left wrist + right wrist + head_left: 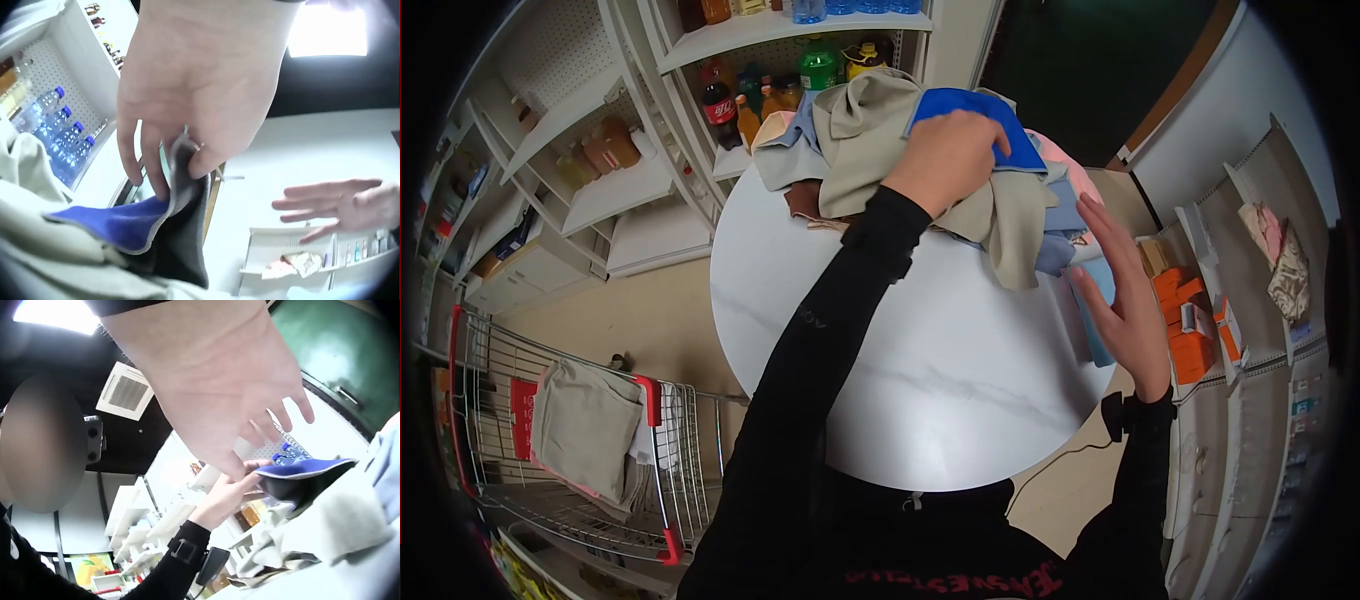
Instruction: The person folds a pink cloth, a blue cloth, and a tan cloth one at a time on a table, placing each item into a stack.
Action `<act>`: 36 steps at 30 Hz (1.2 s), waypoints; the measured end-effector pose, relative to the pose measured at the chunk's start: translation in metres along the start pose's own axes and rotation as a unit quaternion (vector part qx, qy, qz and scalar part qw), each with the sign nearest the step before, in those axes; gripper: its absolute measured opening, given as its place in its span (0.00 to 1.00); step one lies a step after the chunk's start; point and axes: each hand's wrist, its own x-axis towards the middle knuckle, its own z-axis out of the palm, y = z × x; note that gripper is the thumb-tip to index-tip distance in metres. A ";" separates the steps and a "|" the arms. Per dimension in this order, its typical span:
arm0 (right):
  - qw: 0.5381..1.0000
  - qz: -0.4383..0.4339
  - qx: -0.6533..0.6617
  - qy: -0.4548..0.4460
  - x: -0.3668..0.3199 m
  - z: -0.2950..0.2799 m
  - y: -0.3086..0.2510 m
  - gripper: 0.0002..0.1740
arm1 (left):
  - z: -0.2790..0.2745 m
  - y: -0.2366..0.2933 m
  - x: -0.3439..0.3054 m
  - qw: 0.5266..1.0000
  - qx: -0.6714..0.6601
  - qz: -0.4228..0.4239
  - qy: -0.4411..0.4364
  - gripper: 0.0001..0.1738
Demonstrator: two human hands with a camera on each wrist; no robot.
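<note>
A heap of cloths covers the far side of the round white table (900, 390). On top of it my left hand (948, 160) pinches a blue cloth (1028, 145), whose dark underside shows in the left wrist view. The pinched edge of the blue cloth (119, 219) rises between thumb and fingers. Beneath lie beige-grey cloths (855, 130) and blue-grey ones (1060, 215), with a pink cloth (1065, 165) at the right. My right hand (1135, 320), fingers spread, is raised by the table's right edge and holds nothing. A light blue cloth (1097, 345) lies beside it.
A shopping cart (655, 470) with a folded beige cloth (585, 425) stands at the left. Shelves (800, 40) with bottles are behind the table. Orange boxes (1185, 320) fill part of the right shelf. A cable (1050, 465) runs from the right wrist.
</note>
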 end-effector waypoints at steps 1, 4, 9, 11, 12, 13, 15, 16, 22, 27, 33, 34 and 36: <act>1.000 -0.006 0.016 0.011 0.011 0.004 -0.008 0.37 | -0.011 -0.006 0.003 0.996 -0.059 0.024 0.059 0.13; 0.995 -0.063 0.007 0.080 0.056 0.021 -0.024 0.39 | -0.069 0.010 -0.001 0.958 -0.244 0.071 0.132 0.11; 0.990 -0.058 0.105 0.070 0.106 0.028 -0.046 0.33 | -0.136 0.045 -0.018 0.920 -0.320 0.058 0.221 0.13; 0.984 -0.058 0.150 0.077 0.122 0.018 -0.041 0.31 | -0.161 0.056 -0.032 0.928 -0.308 -0.028 0.209 0.12; 0.976 -0.053 0.194 0.087 0.127 0.012 -0.037 0.28 | -0.168 0.055 -0.038 0.929 -0.303 -0.058 0.203 0.11; 0.965 -0.047 0.238 0.099 0.129 0.007 -0.033 0.26 | -0.173 0.050 -0.041 0.930 -0.279 -0.066 0.229 0.11; 0.959 -0.061 0.250 0.119 0.132 -0.002 -0.027 0.24 | -0.184 0.044 -0.047 0.930 -0.241 -0.075 0.267 0.10; 0.953 -0.072 0.260 0.140 0.133 -0.005 -0.025 0.22 | -0.189 0.042 -0.049 0.930 -0.226 -0.078 0.279 0.10; 0.914 -0.065 0.331 0.227 0.121 -0.015 -0.035 0.19 | -0.206 0.030 -0.077 0.934 -0.211 -0.148 0.247 0.15; 0.973 0.012 0.231 0.005 0.140 -0.002 -0.011 0.17 | -0.198 -0.010 -0.084 0.960 -0.190 -0.205 0.016 0.17; 0.975 -0.036 0.134 -0.171 0.154 0.045 0.032 0.12 | -0.159 -0.084 -0.079 0.923 -0.148 -0.261 -0.240 0.18; 0.975 -0.031 0.140 -0.171 0.150 0.048 0.037 0.12 | -0.155 -0.086 -0.079 0.904 -0.187 -0.273 -0.272 0.17; 0.950 -0.024 0.159 -0.267 0.143 0.040 0.031 0.12 | -0.160 -0.071 -0.075 0.895 -0.207 -0.269 -0.289 0.17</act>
